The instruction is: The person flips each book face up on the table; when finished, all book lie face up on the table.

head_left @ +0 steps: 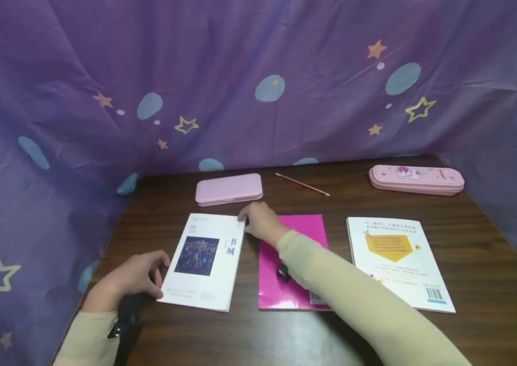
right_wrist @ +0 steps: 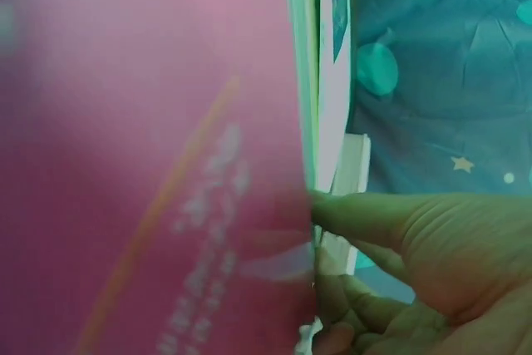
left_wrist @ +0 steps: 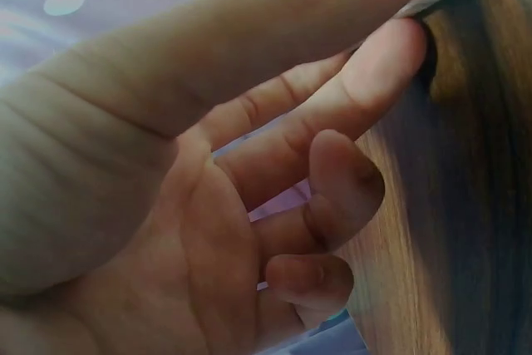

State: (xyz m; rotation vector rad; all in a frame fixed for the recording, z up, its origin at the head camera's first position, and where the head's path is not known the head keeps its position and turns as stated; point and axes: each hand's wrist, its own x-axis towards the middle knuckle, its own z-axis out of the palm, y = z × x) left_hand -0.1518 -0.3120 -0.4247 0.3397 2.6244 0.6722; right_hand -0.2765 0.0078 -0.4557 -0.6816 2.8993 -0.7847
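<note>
Head view, white book point(head_left: 219, 279), hands point(head_left: 132, 274) point(head_left: 263, 221) at edges, gap rightward

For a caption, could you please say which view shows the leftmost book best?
The head view: the leftmost book shows nearly its whole cover. Right wrist: only a strip beyond the pink book; left wrist: just a bit, top right.
</note>
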